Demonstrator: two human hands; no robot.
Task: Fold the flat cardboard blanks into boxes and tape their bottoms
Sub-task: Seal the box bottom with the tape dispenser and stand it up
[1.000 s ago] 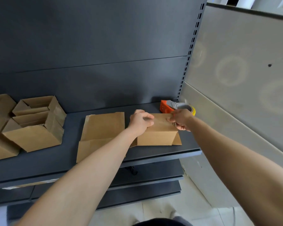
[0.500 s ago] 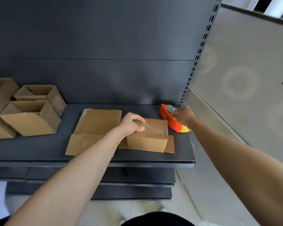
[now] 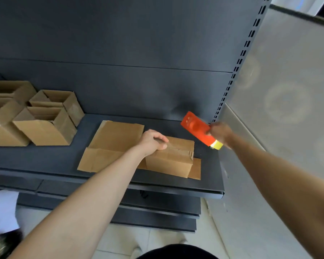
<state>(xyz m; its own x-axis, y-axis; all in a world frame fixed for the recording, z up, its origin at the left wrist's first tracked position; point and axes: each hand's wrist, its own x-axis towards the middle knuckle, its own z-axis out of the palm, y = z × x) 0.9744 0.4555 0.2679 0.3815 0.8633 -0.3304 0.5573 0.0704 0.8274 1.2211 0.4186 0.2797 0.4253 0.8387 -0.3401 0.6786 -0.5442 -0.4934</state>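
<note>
So the box [image 3: 169, 161] being worked on sits on the dark shelf [image 3: 45, 161], close to the front right corner. It's standing with its closed side up, and one loose flap pokes out flat along the shelf on its right side. There's a shiny streak along the top seam that looks like clear tape, but it's too blurry to say for sure.

The left hand [image 3: 153, 141] is on the left end of the box top. Its fingers are curled over the far edge and the thumb is on the near side, so it's got a grip on the box.

The right hand [image 3: 220, 132] is wrapped around the orange tape dispenser [image 3: 196, 128]. It holds it up in the air over the right rear part of the shelf, tilted, with the yellow roll end lowest. The dispenser is motion-blurred and isn't touching the box.

Just left of the box a flat blank [image 3: 112, 144] lies around the middle of the shelf. The forearm covers the spot where the two meet, so I can't tell if they touch.

Over at the left end of the shelf there's a cluster of folded boxes [image 3: 45, 128] with their open tops facing up, packed right against each other. A slotted upright post [image 3: 238, 62] runs up from the right rear corner, with a grey wall panel [image 3: 288, 71] beside it. More lower shelves [image 3: 157, 215] show under the front edge.
</note>
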